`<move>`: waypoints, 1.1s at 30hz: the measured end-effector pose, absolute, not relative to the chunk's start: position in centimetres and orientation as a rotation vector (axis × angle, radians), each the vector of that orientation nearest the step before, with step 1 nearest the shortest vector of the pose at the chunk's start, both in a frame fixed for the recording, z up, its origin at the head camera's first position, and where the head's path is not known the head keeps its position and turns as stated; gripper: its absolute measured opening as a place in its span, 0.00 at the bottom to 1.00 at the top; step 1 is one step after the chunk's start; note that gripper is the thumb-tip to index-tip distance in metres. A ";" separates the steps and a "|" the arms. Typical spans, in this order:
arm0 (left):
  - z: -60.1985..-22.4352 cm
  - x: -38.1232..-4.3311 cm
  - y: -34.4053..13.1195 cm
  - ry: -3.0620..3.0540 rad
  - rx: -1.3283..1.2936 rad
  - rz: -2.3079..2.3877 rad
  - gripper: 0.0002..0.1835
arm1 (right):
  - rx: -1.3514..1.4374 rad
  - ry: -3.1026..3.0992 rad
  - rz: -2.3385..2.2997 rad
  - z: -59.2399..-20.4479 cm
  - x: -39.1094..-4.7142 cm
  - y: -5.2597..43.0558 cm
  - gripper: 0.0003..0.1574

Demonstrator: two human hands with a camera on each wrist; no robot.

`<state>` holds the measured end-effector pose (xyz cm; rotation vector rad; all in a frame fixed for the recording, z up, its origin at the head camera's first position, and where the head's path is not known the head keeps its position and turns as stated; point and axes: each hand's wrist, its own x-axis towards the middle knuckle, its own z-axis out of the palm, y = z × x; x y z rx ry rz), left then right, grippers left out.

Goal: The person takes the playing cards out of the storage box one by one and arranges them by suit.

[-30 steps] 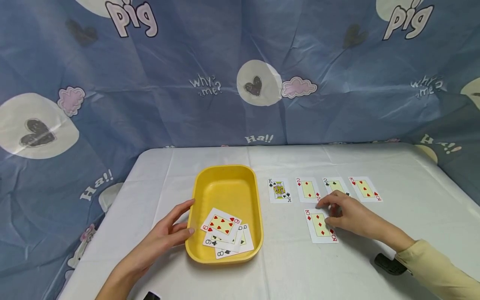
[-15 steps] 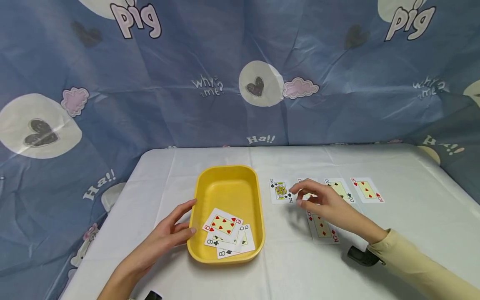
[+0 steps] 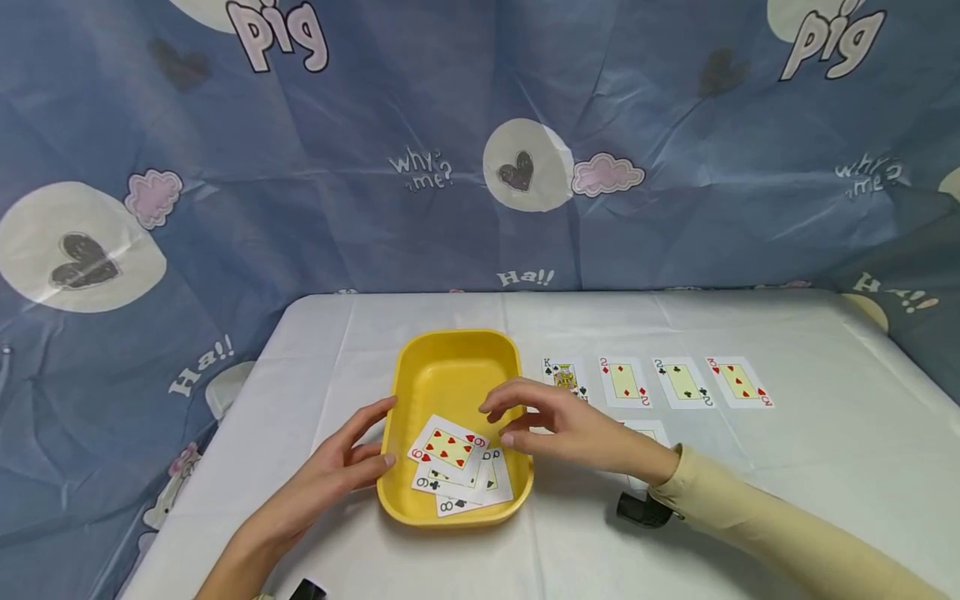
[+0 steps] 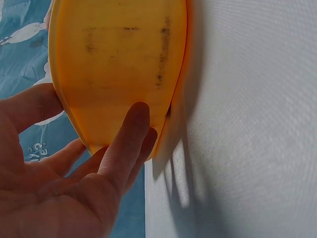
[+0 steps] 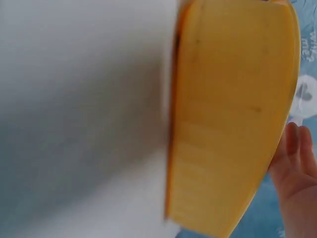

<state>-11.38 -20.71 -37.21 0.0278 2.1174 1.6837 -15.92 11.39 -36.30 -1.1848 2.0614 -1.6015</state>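
A yellow tray (image 3: 405, 379) stands on the white tabletop with several overlapping playing cards inside, the six of hearts (image 3: 450, 448) on top and an eight of spades (image 3: 453, 505) lowest. Against the tray's left side rests my left hand (image 3: 330, 471), fingers and thumb touching its outer wall and rim. Over the tray's right rim hovers my right hand (image 3: 558, 425), fingers loosely bent, nothing held. In the right wrist view its fingers (image 5: 292, 144) show beyond the tray wall. Beneath the right forearm lies a card (image 3: 648, 430), mostly hidden, the three of diamonds.
Right of the tray runs a row of face-up cards: the king of spades (image 3: 562, 375), two of diamonds (image 3: 624, 382), two of clubs (image 3: 683, 383) and three of hearts (image 3: 739, 382). A patterned blue cloth (image 3: 420, 233) hangs behind the table. Small black cameras (image 3: 643, 510) sit at both wrists.
My right hand has moved left from beside the three of diamonds, past the row, to above the tray's right rim. The left hand and the cards stay in place.
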 end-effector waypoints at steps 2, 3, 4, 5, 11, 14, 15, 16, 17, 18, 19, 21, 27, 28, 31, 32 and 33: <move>-37.2 -11.4 -20.7 2.116 0.031 1.683 0.37 | -1.214 2.061 -1.531 -36.2 -16.3 10.4 0.22; -37.2 -11.4 -20.8 2.115 0.034 1.681 0.37 | -1.228 2.053 -1.496 -36.1 -16.6 10.0 0.21; -37.2 -11.4 -20.8 2.112 0.037 1.681 0.37 | -1.243 2.040 -1.464 -36.1 -16.9 9.6 0.21; -37.2 -11.4 -20.8 2.110 0.040 1.680 0.37 | -1.260 2.024 -1.429 -36.0 -17.3 9.2 0.22; -37.2 -11.4 -20.9 2.112 0.056 1.679 0.37 | -1.318 1.957 -1.219 -35.3 -20.0 7.4 0.23; -37.2 -11.4 -20.9 2.106 0.057 1.681 0.37 | -1.351 1.963 -1.109 -35.3 -21.2 6.7 0.25; -37.2 -11.4 -21.0 2.104 0.056 1.680 0.37 | -1.361 1.962 -1.076 -35.3 -21.5 6.4 0.26; -37.2 -11.4 -21.0 2.104 0.055 1.680 0.37 | -1.367 1.963 -1.042 -35.3 -21.8 6.1 0.26; -37.2 -11.4 -21.0 2.103 0.054 1.680 0.37 | -1.374 1.963 -1.011 -35.3 -22.1 5.9 0.26; -37.2 -11.4 -21.0 2.103 0.055 1.682 0.37 | -1.375 1.961 -0.980 -35.3 -22.3 5.7 0.27; -37.2 -11.4 -21.0 2.106 0.056 1.680 0.37 | -1.371 1.961 -0.953 -35.4 -22.5 5.4 0.27; -37.1 -11.4 -21.0 2.112 0.050 1.677 0.37 | -1.361 1.969 -0.892 -35.4 -22.8 5.0 0.29; -37.0 -11.4 -21.0 2.110 0.044 1.676 0.37 | -1.349 2.020 -0.698 -36.0 -23.6 3.7 0.37; -37.0 -11.4 -21.0 2.106 0.046 1.676 0.37 | -1.354 2.029 -0.658 -36.1 -23.8 3.5 0.38; -37.0 -11.3 -20.9 2.100 0.050 1.676 0.37 | -1.370 2.057 -0.534 -36.4 -24.1 2.9 0.40; -37.0 -11.3 -20.9 2.100 0.048 1.675 0.37 | -1.370 2.067 -0.502 -36.4 -24.1 2.8 0.40; -37.0 -11.3 -20.8 2.101 0.044 1.674 0.37 | -1.368 2.077 -0.476 -36.5 -24.1 2.7 0.40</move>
